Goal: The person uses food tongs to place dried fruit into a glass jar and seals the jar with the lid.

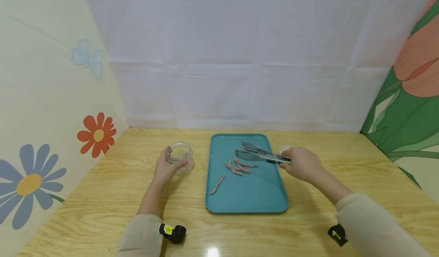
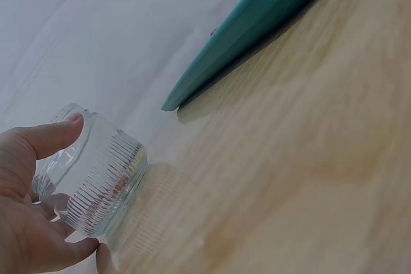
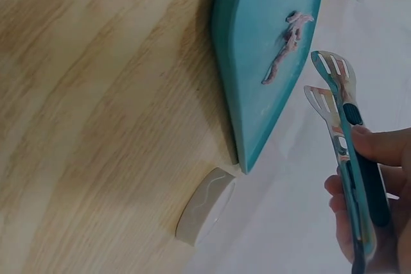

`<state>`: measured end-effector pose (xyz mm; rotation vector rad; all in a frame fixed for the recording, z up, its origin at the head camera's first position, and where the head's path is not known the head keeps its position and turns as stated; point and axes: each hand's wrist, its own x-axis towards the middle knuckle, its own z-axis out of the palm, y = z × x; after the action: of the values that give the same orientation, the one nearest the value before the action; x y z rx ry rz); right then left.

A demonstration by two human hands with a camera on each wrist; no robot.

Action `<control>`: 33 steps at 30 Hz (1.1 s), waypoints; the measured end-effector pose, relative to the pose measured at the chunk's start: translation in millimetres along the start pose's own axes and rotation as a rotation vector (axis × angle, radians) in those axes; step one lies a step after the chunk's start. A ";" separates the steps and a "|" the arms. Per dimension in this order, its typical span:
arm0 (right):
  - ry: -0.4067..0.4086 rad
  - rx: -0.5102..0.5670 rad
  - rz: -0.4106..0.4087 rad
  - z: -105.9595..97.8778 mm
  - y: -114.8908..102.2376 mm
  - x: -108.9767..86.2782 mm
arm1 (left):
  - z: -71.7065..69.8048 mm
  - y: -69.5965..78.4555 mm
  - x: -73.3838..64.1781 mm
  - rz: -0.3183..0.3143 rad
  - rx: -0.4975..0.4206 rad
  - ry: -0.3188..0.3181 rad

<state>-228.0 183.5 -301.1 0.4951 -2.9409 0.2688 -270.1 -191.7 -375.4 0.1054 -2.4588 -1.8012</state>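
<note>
My left hand (image 1: 167, 168) grips a clear glass jar (image 1: 183, 158) near its rim; the jar has ribbed sides in the left wrist view and stands on the table left of the tray. In my right hand (image 1: 303, 164) is a pair of metal tongs (image 1: 258, 153) with slotted heads, held over the back right part of the blue tray (image 1: 250, 196). The tong heads stand apart with nothing between them. Below them lies a small heap of pinkish strips (image 1: 239, 167). One separate strip (image 1: 217, 185) lies toward the tray's front left.
A round whitish lid-like piece (image 3: 207, 206) lies on the wooden table (image 1: 113, 196) just right of the tray, partly hidden by my right hand in the head view. A white cloth wall (image 1: 223, 77) rises behind, with printed panels at both sides.
</note>
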 end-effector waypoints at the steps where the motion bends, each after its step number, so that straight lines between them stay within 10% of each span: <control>1: -0.006 0.000 0.001 0.5 0.8 -0.8 | 0.0 0.0 0.2 0.001 0.002 0.000; 33: -0.057 -0.002 0.056 18.1 3.6 -16.3 | 0.9 -1.7 1.6 -0.001 -0.013 0.005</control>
<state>-216.0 188.3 -322.1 0.4279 -3.0140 0.2630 -271.8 -191.4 -377.2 0.1095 -2.4437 -1.8154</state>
